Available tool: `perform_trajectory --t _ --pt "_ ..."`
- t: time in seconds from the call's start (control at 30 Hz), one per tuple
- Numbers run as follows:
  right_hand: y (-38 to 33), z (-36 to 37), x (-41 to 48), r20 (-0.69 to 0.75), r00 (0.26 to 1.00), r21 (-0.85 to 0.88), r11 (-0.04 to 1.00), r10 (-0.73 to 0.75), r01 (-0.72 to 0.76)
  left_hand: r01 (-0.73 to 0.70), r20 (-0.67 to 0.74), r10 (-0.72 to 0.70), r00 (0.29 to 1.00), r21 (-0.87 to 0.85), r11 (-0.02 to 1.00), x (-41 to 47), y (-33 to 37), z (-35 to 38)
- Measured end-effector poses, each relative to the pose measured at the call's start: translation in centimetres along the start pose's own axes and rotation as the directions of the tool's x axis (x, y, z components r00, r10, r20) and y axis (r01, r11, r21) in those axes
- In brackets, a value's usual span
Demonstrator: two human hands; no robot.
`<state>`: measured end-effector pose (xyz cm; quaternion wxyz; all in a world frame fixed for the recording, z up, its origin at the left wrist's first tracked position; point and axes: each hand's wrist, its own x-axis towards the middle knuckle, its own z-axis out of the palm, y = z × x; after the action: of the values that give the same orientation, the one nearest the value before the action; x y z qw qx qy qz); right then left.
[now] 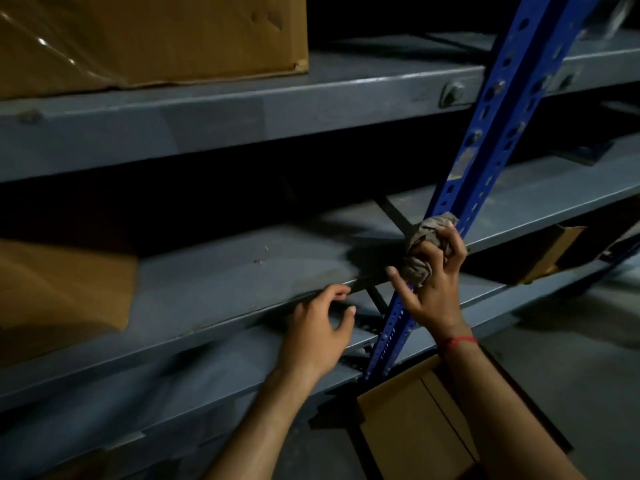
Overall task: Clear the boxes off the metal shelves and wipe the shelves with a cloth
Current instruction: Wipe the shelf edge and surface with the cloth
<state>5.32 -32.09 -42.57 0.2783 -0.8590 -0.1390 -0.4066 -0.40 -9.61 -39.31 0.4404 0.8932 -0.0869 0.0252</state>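
Nearest to us, below the forearms, a flat cardboard box (415,420) lies low beside the foot of the blue post (485,150). Above it our left hand (318,330) rests its fingertips on the front edge of the middle shelf (225,271); the fingers are loosely bent and grasp nothing. A little further and to the right, our right hand (433,289) is clenched around the cloth (426,230). The cloth is bunched into a ball and held just in front of the post, at the level of the shelf surface; whether it touches the metal we cannot tell.

The shelf runs long from left to right, and its bare part lies to the left of the cloth, beyond the left hand. So we judge that the wiping stroke should go leftward along this axis, and that the right hand is the one ready for it. At the far left a brown box (62,289) stands on this same shelf, nearer to the left hand; it would need removing. Furthest, the upper shelf (207,109) carries a large box (156,39).
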Motion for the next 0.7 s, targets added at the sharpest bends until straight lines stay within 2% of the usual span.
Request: perform_trajectory --t 0.17,0.33,0.57,0.7 --pt "0.2 1.7 -0.3 -0.087 0.996 -0.081 0.997 -0.009 0.002 -0.046 0.066 0.043 0.997 0.049 0.998 1.0 -1.2 2.7" --pt "2.7 2.6 -1.7 -0.138 0.988 -0.051 0.996 -0.076 0.070 -0.062 0.145 0.044 0.988 0.125 0.990 2.3 -3.4 6.8" --pt "7.3 7.4 -9.5 -0.163 0.979 -0.080 0.991 -0.122 0.110 -0.118 0.179 0.092 0.980 0.137 0.984 4.3 -8.5 13.3" --pt "9.9 11.9 -15.8 -0.160 0.985 -0.078 0.996 -0.061 0.049 -0.147 0.256 0.110 0.961 0.130 0.981 5.4 -11.8 17.0"
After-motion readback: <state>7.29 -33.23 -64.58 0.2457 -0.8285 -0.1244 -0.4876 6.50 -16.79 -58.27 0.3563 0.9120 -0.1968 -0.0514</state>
